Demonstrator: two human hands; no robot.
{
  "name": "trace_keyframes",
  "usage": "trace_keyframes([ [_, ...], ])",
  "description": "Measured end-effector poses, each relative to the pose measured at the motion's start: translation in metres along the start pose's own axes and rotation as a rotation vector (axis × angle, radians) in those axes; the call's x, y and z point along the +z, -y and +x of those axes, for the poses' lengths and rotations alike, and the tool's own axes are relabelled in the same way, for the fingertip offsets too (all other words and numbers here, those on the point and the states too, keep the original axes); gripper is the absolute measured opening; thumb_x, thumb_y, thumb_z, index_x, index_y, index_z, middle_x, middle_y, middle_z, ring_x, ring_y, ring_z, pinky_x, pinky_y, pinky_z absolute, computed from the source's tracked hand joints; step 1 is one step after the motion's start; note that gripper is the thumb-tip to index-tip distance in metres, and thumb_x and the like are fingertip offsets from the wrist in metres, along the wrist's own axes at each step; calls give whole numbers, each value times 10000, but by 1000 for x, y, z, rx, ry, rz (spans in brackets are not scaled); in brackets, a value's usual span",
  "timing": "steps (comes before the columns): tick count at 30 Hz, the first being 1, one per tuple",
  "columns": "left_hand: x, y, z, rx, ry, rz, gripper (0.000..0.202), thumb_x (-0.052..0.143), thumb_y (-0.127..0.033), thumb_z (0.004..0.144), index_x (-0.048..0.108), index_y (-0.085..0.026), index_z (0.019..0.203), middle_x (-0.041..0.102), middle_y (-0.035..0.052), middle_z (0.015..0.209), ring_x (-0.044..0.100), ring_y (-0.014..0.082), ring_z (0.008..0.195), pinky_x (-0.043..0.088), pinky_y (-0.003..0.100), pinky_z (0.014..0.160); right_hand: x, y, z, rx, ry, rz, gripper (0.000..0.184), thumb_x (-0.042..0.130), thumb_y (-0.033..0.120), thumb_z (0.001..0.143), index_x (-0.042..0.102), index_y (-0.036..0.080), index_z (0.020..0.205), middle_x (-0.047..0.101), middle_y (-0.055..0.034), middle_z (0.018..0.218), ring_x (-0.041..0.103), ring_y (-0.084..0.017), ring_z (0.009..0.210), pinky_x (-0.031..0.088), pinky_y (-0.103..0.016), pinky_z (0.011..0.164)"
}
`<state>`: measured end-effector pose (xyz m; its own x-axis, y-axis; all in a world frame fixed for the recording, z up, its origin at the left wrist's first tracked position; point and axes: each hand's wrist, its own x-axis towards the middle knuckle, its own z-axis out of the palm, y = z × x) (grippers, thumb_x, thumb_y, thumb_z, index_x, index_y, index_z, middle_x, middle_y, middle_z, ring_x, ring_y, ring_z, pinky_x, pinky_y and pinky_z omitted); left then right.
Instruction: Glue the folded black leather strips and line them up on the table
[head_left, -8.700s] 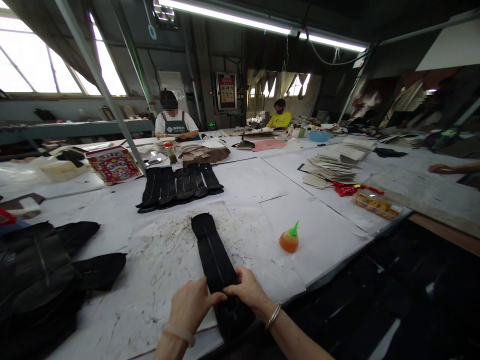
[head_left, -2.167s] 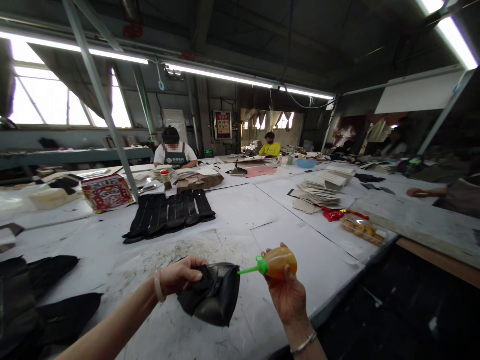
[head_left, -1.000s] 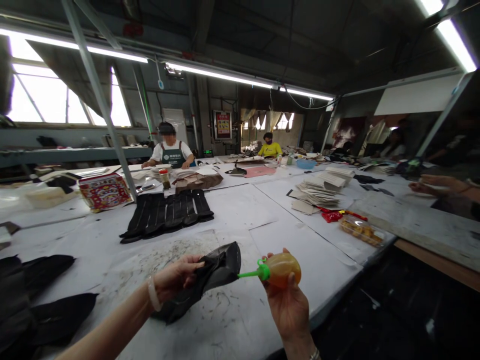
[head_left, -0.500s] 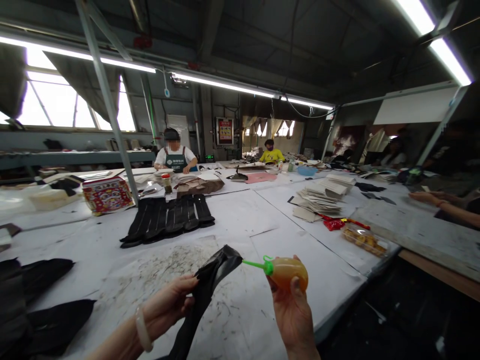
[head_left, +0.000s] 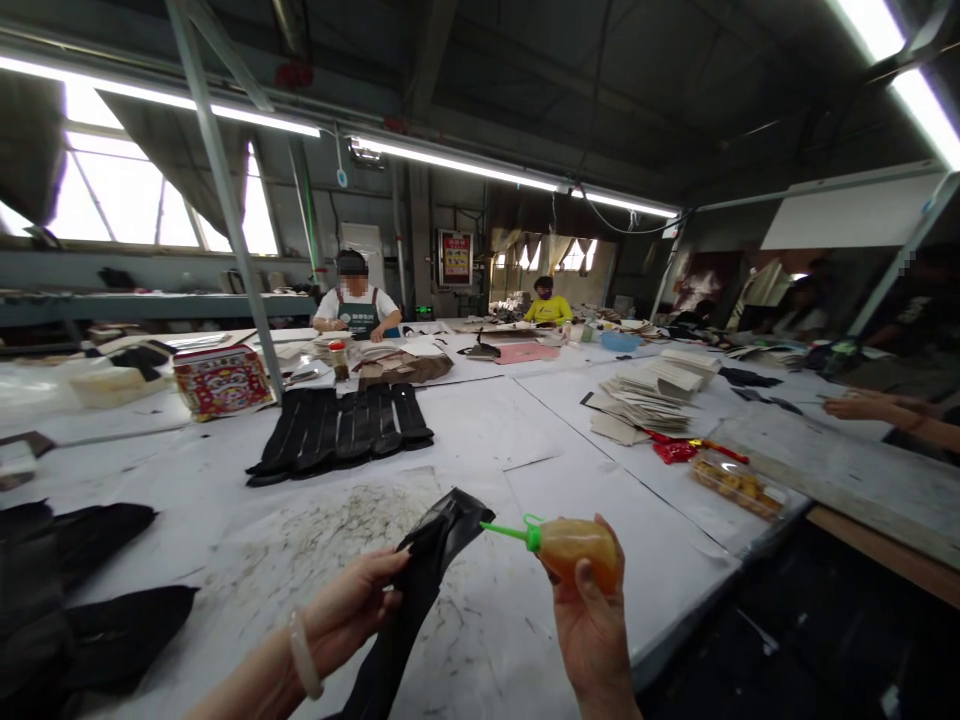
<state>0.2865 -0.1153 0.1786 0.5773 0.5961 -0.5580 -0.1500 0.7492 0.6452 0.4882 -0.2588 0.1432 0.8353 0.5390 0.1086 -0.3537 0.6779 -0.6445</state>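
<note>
My left hand (head_left: 358,605), a pale bangle on its wrist, pinches a long black strip of leather-like material (head_left: 420,580) near its upper end. The strip's folded top tilts up to the right, and its lower part runs out of view at the bottom. My right hand (head_left: 592,620) is wrapped round a squeeze bottle (head_left: 576,548) of amber liquid, probably glue. The bottle lies sideways, its green nozzle pointing left with the tip at the right edge of the strip's top; whether they touch I cannot tell.
Black pieces (head_left: 341,430) lie in a row on the white table (head_left: 480,425), with more black pieces (head_left: 112,620) at left. Stacked cards (head_left: 645,400), a plastic food box (head_left: 739,485) and a red patterned box (head_left: 223,383) stand around. Co-workers sit across and at right.
The view has shifted slightly, so the scene sits a little further right. Both hands keep their holds, and the nozzle tip remains by the strip's edge.
</note>
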Motion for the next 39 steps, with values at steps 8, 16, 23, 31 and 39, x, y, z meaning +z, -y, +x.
trace_keyframes([
  [8, 0, 4, 3, 34, -18, 34, 106, 711, -117, 759, 606, -130, 765, 566, -15, 620, 439, 17, 382, 373, 117, 340, 3, 4, -5, -23, 56, -109, 598, 805, 328, 697, 540, 340, 1232, 669, -15, 1071, 627, -232, 992, 503, -472, 896],
  [16, -1, 6, 9, 30, -59, 87, 160, 737, -181, 749, 591, -140, 798, 551, -34, 611, 449, 19, 371, 344, 107, 314, 3, 2, -8, -26, 118, -164, 600, 839, 324, 657, 574, 328, 1195, 675, -47, 1083, 629, -264, 992, 521, -512, 841],
  [23, 4, 4, 8, 31, -88, 96, 183, 736, -192, 754, 584, -143, 844, 566, -36, 618, 465, 27, 369, 338, 106, 301, -4, -1, -9, -2, 175, -267, 598, 846, 308, 657, 579, 322, 1192, 666, -47, 1133, 623, -251, 1016, 504, -485, 892],
  [31, -3, 0, 16, 60, -155, 80, 191, 735, -187, 748, 552, -149, 786, 573, -34, 612, 480, 33, 368, 357, 114, 312, 0, -9, -3, 384, 65, 47, 382, 691, 528, 764, 668, 234, 1007, 723, -48, 885, 667, -215, 754, 542, -368, 645],
  [39, -56, -10, 67, 71, -189, 423, 373, 819, -293, 606, 487, -174, 727, 497, -76, 551, 362, 18, 326, 106, 131, 321, -40, -31, 10, 597, -29, 89, 336, 624, 535, 809, 679, 210, 872, 716, -39, 728, 535, -124, 466, 412, -233, 412],
])
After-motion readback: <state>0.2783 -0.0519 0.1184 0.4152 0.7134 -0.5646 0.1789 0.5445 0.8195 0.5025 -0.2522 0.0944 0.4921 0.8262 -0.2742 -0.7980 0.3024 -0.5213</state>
